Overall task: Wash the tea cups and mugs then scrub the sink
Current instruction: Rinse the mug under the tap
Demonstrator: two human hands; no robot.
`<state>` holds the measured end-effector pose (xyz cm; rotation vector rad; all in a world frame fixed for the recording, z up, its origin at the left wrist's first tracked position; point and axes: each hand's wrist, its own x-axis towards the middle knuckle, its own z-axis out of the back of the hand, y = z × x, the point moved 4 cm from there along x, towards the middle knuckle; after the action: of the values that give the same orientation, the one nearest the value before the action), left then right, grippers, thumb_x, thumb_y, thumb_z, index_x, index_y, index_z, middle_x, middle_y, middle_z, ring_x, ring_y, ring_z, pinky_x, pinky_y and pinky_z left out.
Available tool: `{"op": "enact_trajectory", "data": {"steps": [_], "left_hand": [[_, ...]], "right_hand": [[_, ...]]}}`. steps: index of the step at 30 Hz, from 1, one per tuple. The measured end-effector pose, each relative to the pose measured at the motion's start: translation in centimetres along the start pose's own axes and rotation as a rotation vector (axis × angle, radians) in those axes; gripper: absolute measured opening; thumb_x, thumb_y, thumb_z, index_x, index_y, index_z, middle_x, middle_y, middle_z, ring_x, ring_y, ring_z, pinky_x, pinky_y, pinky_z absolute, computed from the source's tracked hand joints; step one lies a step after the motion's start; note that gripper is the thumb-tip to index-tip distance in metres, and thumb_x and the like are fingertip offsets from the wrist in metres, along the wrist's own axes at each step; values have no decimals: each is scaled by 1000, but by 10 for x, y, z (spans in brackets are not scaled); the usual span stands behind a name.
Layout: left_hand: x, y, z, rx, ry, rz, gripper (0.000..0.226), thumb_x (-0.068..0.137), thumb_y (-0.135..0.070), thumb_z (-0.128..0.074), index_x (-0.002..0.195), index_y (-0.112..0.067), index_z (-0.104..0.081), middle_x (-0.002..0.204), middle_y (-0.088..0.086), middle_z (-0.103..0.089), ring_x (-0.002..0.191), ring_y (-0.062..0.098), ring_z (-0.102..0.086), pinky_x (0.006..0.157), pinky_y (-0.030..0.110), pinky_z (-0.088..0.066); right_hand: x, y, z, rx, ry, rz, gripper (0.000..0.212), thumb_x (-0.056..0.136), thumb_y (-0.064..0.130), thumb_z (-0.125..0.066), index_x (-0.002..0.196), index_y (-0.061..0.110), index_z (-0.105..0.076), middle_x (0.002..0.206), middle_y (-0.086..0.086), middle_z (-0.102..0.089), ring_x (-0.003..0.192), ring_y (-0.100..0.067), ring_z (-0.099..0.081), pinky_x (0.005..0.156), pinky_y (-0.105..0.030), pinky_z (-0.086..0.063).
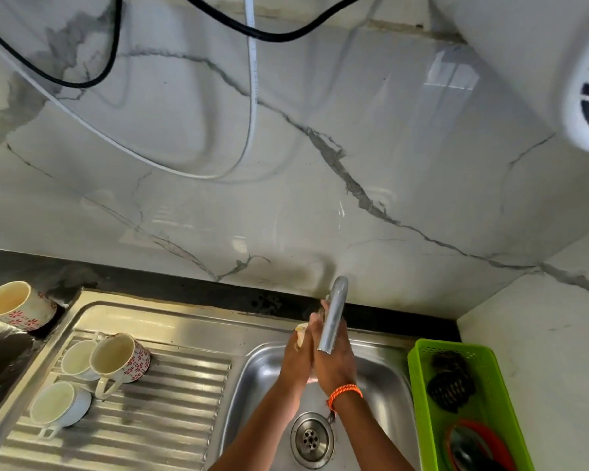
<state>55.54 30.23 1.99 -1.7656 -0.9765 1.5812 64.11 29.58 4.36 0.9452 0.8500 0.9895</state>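
Fingers of both hands (pixel 317 362) grip one cup (pixel 301 333) over the sink (pixel 252 375); four mugs (pixel 119 358) wait.

A single head-worn camera looks steeply down and forward, close above the sink (pixel 381 375), facing the marble wall (pixel 320 181) behind.

Readable text: none.
Hose (pixel 252 79): faint marks along it, too small to read.
Mugs (pixel 121 358): red flower print only, no words.
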Motion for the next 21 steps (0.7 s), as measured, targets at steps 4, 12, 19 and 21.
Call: {"op": "enact_trajectory", "data": {"steps": [4, 12, 19, 21], "left_hand": [[-8, -8, 5, -105, 71, 29, 72, 75, -81, -71, 120, -26, -75, 109, 11, -81, 104, 31, -78, 98, 58, -60], [-16, -12, 15, -281, 109, 105, 56, 103, -60, -50, 128, -15, -70, 119, 20, -77, 111, 36, -75, 92, 54, -61], [3, 2, -4, 68, -155, -115, 71, 89, -73, -53, 127, -14, -51, 100, 5, -71, 86, 13, -71, 63, 14, -52], [4, 9, -8, -51, -82, -101, 105, 66, -97, -57, 125, -11, -50, 99, 13, -71, 87, 19, -72, 70, 26, -57]], "right_hand": [[32, -19, -5, 392, 68, -249, 54, 95, 58, -56, 114, 10, -73, 101, -12, -77, 94, -34, -72, 85, -42, -62], [23, -21, -4, 433, 145, -571, 47, 110, 44, -43, 85, 12, -66, 66, -6, -72, 62, -22, -68, 58, -29, -54], [-3, -26, -4, -45, 103, -150, 65, 97, 64, -52, 152, 29, -47, 135, 2, -64, 122, -17, -64, 100, -34, -57], [-2, -28, 0, -90, 74, -119, 69, 97, 64, -51, 156, 29, -42, 141, 3, -60, 128, -17, -60, 108, -42, -53]]}}
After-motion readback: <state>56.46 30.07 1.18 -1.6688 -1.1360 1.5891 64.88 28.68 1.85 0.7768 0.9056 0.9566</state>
